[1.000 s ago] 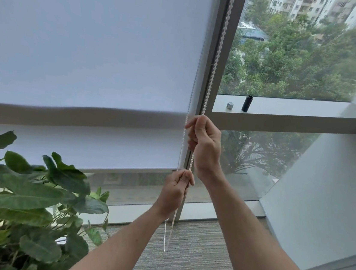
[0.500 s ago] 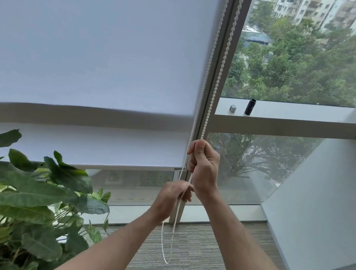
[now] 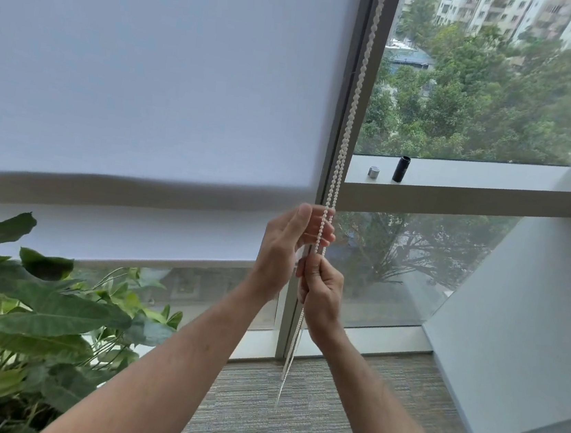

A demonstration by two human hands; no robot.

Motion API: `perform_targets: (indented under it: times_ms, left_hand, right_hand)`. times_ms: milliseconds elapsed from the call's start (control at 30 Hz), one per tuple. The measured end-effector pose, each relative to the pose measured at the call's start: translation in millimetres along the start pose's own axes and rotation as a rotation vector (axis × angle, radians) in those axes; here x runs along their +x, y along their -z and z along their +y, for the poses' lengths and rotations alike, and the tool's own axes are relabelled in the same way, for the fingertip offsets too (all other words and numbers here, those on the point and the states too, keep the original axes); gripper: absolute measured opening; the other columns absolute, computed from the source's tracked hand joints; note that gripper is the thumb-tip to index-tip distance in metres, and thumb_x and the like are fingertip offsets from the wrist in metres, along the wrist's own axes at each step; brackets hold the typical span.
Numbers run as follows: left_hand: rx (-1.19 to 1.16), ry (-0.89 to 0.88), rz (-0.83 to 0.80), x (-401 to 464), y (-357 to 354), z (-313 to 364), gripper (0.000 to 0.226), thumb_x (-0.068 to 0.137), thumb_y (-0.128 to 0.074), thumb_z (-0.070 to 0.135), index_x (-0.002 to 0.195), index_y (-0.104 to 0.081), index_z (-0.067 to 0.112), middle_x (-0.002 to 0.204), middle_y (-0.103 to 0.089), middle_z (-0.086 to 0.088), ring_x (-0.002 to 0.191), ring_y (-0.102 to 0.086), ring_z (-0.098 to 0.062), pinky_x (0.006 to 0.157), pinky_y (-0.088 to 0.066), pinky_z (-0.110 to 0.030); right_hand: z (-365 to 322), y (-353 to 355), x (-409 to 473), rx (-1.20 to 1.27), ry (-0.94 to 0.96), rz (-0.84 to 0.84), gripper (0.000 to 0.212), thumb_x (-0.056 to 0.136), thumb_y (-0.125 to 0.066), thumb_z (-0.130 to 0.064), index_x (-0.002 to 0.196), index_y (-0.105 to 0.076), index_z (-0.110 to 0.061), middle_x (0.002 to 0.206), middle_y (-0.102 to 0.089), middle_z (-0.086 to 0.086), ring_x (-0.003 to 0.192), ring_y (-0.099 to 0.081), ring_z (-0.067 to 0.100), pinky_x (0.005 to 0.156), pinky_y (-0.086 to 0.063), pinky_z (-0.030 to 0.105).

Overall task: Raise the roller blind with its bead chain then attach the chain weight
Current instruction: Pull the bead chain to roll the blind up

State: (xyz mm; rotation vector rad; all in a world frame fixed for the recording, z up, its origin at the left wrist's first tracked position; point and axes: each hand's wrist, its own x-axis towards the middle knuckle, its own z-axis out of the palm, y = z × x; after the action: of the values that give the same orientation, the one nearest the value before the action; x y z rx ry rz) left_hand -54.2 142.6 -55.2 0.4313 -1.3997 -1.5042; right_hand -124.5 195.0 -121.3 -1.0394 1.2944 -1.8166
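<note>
The white roller blind covers the left window, and its bottom bar hangs a little above the lower frame. The white bead chain runs down along the window post, with its loop hanging to about knee height. My right hand is shut on both strands of the chain. My left hand is just above it, fingers spread behind the strands and thumb up, not gripping. A black cylinder and a small silver cap stand on the right window ledge.
A large-leaved potted plant fills the lower left, close to my left forearm. The grey ledge crosses the right window. A slanted grey wall closes in on the right. Grey carpet lies below.
My right hand has come down along the chain while gripping it. My left hand has let go below, risen above the right hand and opened at the strands.
</note>
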Motion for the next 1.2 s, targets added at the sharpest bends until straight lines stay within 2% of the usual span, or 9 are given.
perform_targets:
  times_ms: [133, 300, 400, 500, 633, 700, 867, 1067, 1200]
  left_hand:
    - [-0.107, -0.036, -0.061, 11.8, -15.7, 20.7, 0.042, 0.103, -0.036, 0.037, 0.109, -0.064, 0.006, 0.071, -0.060, -0.003, 0.061, -0.056, -0.020, 0.060, -0.048, -0.030]
    - [-0.003, -0.007, -0.016, 9.4, -24.0, 15.9, 0.038, 0.103, -0.038, 0.030, 0.073, -0.060, 0.019, 0.050, -0.036, 0.016, 0.043, -0.030, -0.004, 0.043, -0.028, -0.015]
    - [0.056, -0.028, 0.038, 0.9, -25.0, 8.4, 0.040, 0.102, -0.040, 0.030, 0.065, -0.055, 0.030, 0.047, -0.037, 0.014, 0.041, -0.030, -0.005, 0.041, -0.027, -0.017]
    - [0.082, -0.023, 0.064, -2.8, -25.6, 7.2, 0.039, 0.102, -0.041, 0.033, 0.065, -0.054, 0.030, 0.046, -0.036, 0.012, 0.041, -0.027, -0.008, 0.038, -0.022, -0.024]
    - [0.116, -0.063, 0.069, -7.0, -28.3, 2.8, 0.037, 0.100, -0.043, 0.042, 0.066, -0.054, 0.030, 0.048, -0.038, 0.012, 0.043, -0.030, -0.008, 0.040, -0.024, -0.025]
    - [0.148, -0.061, 0.078, -9.3, -27.9, -0.9, 0.037, 0.099, -0.045, 0.044, 0.066, -0.053, 0.030, 0.049, -0.038, 0.011, 0.045, -0.031, -0.008, 0.042, -0.026, -0.023]
    - [0.158, 0.014, 0.103, -25.2, -11.8, -25.6, 0.037, 0.100, -0.044, 0.032, 0.066, -0.051, 0.022, 0.051, -0.040, 0.010, 0.049, -0.033, -0.007, 0.048, -0.030, -0.021]
    - [0.204, 0.092, 0.105, -37.1, 0.1, -39.9, 0.037, 0.103, -0.042, 0.025, 0.068, -0.049, 0.016, 0.051, -0.037, 0.007, 0.046, -0.031, -0.007, 0.044, -0.024, -0.023]
    - [0.225, 0.110, 0.105, -39.6, -5.8, -41.6, 0.036, 0.101, -0.042, 0.028, 0.066, -0.050, 0.021, 0.056, -0.033, -0.009, 0.049, -0.026, -0.018, 0.046, -0.018, -0.043]
  right_hand:
    - [10.5, 4.3, -9.9, -0.022, -0.047, -0.004, 0.040, 0.099, -0.044, -0.031, 0.063, -0.057, -0.023, 0.049, -0.033, -0.004, 0.042, -0.025, 0.008, 0.039, -0.019, 0.025]
    - [25.5, 8.6, -24.3, -0.024, -0.130, -0.033, 0.047, 0.105, -0.041, -0.019, 0.062, -0.057, -0.023, 0.049, -0.031, -0.004, 0.043, -0.023, 0.008, 0.042, -0.015, 0.032]
    - [28.1, 10.6, -26.2, -0.019, -0.170, -0.069, 0.053, 0.107, -0.037, -0.015, 0.060, -0.060, -0.027, 0.051, -0.031, -0.002, 0.044, -0.023, 0.008, 0.044, -0.015, 0.033]
    - [31.5, 13.0, -26.1, -0.022, -0.159, -0.104, 0.050, 0.105, -0.040, -0.022, 0.059, -0.060, -0.030, 0.051, -0.042, -0.010, 0.047, -0.032, 0.006, 0.045, -0.026, 0.021]
    - [31.2, 24.8, -17.3, -0.024, -0.169, -0.157, 0.037, 0.097, -0.048, -0.024, 0.070, -0.072, -0.030, 0.067, -0.064, -0.019, 0.067, -0.053, -0.003, 0.067, -0.041, 0.018]
    - [22.0, 29.3, -6.3, 0.066, -0.153, -0.193, 0.019, 0.086, -0.058, -0.020, 0.087, -0.076, -0.024, 0.080, -0.071, -0.014, 0.079, -0.062, 0.000, 0.072, -0.048, 0.019]
    - [-18.6, 27.3, 27.3, 0.144, -0.125, -0.082, 0.034, 0.076, -0.055, -0.003, 0.100, -0.077, -0.014, 0.096, -0.075, 0.010, 0.096, -0.068, 0.023, 0.088, -0.052, 0.034]
    - [-88.4, -3.2, 44.1, 0.212, 0.076, -0.167, 0.032, 0.103, -0.043, -0.024, 0.111, -0.069, -0.008, 0.087, -0.069, 0.011, 0.073, -0.061, 0.024, 0.068, -0.052, 0.033]
    - [-105.9, -23.7, 50.2, 0.100, 0.155, -0.088, 0.033, 0.107, -0.038, -0.022, 0.101, -0.068, -0.012, 0.062, -0.048, -0.007, 0.052, -0.035, 0.007, 0.047, -0.024, 0.027]
